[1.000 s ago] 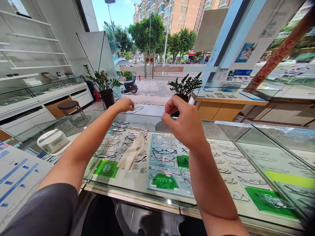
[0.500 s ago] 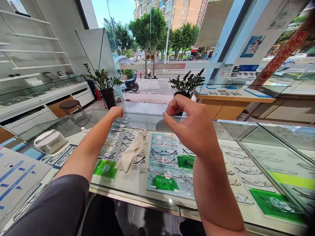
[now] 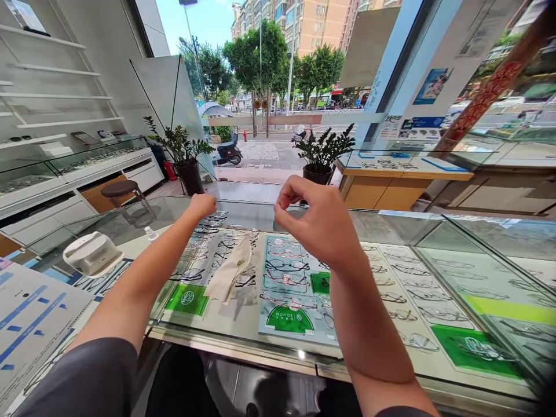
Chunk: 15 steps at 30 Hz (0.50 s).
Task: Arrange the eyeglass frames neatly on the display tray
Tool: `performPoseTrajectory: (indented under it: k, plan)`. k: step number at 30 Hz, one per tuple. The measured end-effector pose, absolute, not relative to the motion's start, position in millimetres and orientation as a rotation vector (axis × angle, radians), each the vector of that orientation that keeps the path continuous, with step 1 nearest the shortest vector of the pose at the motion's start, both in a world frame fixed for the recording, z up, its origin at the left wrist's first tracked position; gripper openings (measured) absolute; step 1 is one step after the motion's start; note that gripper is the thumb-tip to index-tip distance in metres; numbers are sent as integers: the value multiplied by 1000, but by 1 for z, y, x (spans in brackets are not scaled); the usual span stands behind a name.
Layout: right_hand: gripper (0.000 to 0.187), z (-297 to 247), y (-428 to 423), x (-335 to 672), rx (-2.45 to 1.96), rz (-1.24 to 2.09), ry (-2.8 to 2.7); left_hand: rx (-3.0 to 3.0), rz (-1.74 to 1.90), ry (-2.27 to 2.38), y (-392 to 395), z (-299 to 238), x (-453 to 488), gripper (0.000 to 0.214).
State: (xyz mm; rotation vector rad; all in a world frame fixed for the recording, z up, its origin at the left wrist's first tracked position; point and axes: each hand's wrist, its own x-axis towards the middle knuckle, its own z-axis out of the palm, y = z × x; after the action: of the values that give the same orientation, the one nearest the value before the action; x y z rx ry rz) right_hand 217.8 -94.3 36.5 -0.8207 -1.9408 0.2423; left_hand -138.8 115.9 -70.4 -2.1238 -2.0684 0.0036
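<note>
Both hands, left hand (image 3: 202,205) and right hand (image 3: 319,223), hover pinched over the glass counter (image 3: 243,318), their contents unclear, cloth (image 3: 228,272) lying unused.

Thin, nearly see-through pair of glasses (image 3: 249,204), seemingly rimless, raised level between left hand (image 3: 202,205) and right hand (image 3: 319,223), each pinching one end, frame hard to make out against the glare, hanging above the table (image 3: 243,324).

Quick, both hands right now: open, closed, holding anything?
Left hand: closed in a fist above the glass counter; contents can't be told.
Right hand: fingertips pinched together, raised; held item can't be told.
</note>
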Motion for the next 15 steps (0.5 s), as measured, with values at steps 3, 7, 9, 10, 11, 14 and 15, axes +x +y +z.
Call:
performPoseTrajectory:
  k: [3,7,9,10,11,14,15]
  plan:
    - [11,34,-92,212,-829,257,-1962,-2170,-91,-1949,60,-47,-113,20]
    - [11,30,-95,201,-806,248,-2007,-2477,-671,-1691,-64,-21,-71,37]
    - [11,29,-105,193,-780,235,-2040,-2614,-1082,-1597,-135,-23,-53,39]
    - [11,29,-112,189,-763,230,-2059,-2701,-1236,-1571,-169,-32,-46,42]
    - [10,30,-121,185,-743,225,-2076,-2804,-1343,-1561,-200,-46,-42,44]
    - [11,29,-150,182,-689,177,-2106,-3075,-1460,-1695,-270,-125,-40,53]
    - [11,29,-159,185,-683,151,-2111,-3148,-1478,-1816,-285,-160,-41,56]
